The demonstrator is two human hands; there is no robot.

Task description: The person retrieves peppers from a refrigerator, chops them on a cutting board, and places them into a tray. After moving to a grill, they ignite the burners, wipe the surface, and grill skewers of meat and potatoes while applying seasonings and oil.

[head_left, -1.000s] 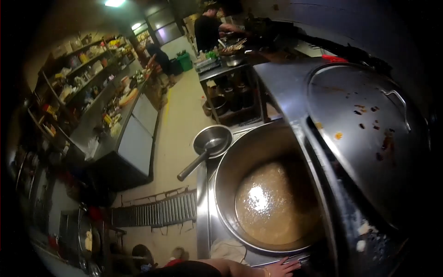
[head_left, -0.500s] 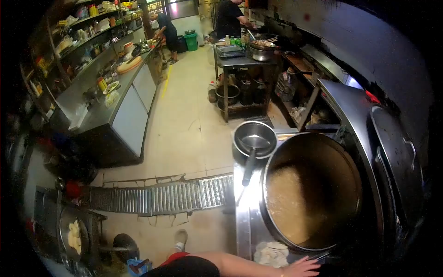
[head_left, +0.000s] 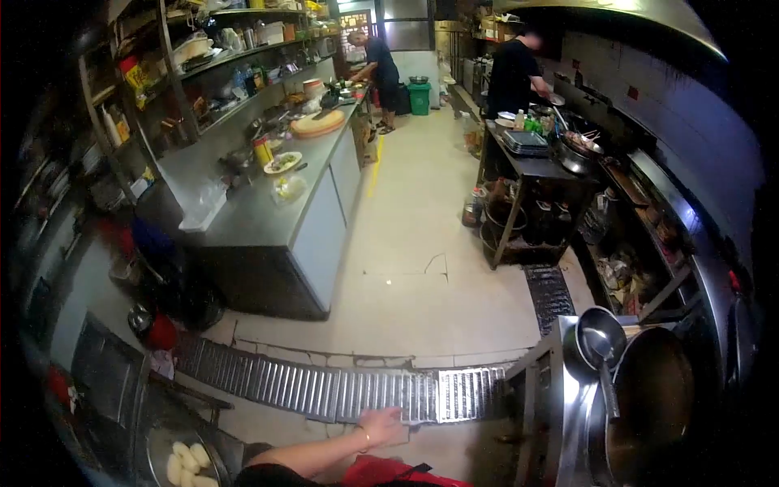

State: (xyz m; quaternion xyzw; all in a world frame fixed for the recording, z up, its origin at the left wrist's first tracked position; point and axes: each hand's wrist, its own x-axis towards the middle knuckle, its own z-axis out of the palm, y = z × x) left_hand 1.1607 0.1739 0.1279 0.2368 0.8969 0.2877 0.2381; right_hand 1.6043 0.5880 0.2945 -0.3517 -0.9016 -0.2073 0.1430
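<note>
My left hand (head_left: 381, 426) hovers in front of me over the floor, at the near edge of the metal drain grate as I look down. Its fingers are loosely stretched and somewhat blurred, and nothing shows in them. A thin band circles the wrist. To its right, a large stockpot (head_left: 657, 406) sits on a steel stand, its inside mostly dark. A saucepan (head_left: 599, 342) rests by the pot's rim, handle pointing toward me. At lower left a round pan (head_left: 158, 454) holds several pale, peeled, oblong pieces (head_left: 188, 456). My right hand is out of view.
A drain grate (head_left: 389, 391) crosses the floor. The left counter (head_left: 268, 223) bears a plate, bags and a round board. A low table (head_left: 527, 162) with trays and a pot stands at right. One person (head_left: 511, 77) works near the stove, another (head_left: 380, 73) at the far counter.
The view has swung left, so the stockpot now lies at the right edge. My left hand has left the stand beside the stockpot and the white cloth, and is over the floor.
</note>
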